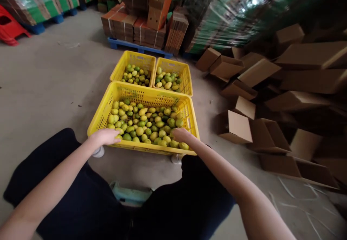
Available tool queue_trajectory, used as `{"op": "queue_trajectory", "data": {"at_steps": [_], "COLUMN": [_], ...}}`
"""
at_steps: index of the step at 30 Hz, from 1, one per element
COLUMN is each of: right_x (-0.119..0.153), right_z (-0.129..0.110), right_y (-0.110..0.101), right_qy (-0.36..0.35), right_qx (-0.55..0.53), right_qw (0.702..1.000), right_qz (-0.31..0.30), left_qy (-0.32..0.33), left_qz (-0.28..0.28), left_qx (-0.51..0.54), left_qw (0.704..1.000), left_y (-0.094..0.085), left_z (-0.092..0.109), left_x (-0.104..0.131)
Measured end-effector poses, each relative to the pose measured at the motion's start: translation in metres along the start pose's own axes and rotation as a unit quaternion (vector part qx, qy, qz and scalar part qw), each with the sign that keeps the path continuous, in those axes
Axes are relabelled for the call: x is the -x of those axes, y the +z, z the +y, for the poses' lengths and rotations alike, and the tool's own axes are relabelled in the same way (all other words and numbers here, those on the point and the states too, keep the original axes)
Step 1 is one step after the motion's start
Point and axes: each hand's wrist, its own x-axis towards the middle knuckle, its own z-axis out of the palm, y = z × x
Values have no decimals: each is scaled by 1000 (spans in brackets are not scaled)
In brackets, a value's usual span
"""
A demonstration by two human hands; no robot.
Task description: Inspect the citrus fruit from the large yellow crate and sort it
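Observation:
A large yellow crate (141,146) stands on the floor before my knees, holding many green and yellow lemons (141,123). My left hand (106,136) reaches over its near left rim, fingers stretched towards the fruit at that corner. Near the right end of the same crate, my right hand (180,134) is down at the fruit; its fingertips are hidden, so what it holds, if anything, does not show. Behind stand two smaller yellow crates, left (115,68) and right (187,79), each partly filled with similar fruit.
Cardboard boxes (240,126) lie heaped on the right. Flattened cartons (119,23) are stacked on a blue pallet (130,46) behind the crates. A red stool (9,26) is at the far left. Wrapped pallets line the back. A pale green seat edge (131,195) shows between my legs.

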Motion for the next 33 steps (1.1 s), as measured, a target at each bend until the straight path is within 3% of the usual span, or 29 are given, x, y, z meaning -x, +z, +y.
{"op": "queue_trajectory", "data": {"at_steps": [3,9,15,19,22,24,25,27,29,31,33], "right_x": [-32,-106,-122,-112,-92,-67,-50,-10,30,60,77], "right_z": [-5,-23,-28,-43,-57,-64,-66,-69,-69,-68,-65], "right_y": [16,42,54,36,-2,-36,-53,-84,-101,-101,-87], "right_qy": [-20,-1,86,96,62,25,-6,-89,-139,-176,-195], "right_qx": [93,153,66,-78,-207,-281,-332,-546,-650,-685,-701], "right_qw": [995,988,994,990,973,957,942,832,745,703,678], "right_qz": [-18,-5,29,65,78,66,55,39,53,76,101], "left_qy": [12,-15,-43,-70,-82,-61,-48,-32,-30,-32,-35], "left_qz": [-29,7,39,34,77,76,64,44,40,28,-20], "left_qx": [-39,-57,-61,-55,-79,-66,-48,-11,21,56,95], "left_qw": [999,998,996,995,990,993,996,998,999,998,995], "left_y": [2,-16,-37,-46,-48,-45,-41,-32,-21,-12,-10], "left_z": [0,-3,-21,-33,-33,-29,-26,-21,-19,-24,-34], "left_x": [0,6,16,22,27,29,30,30,28,20,7]}}
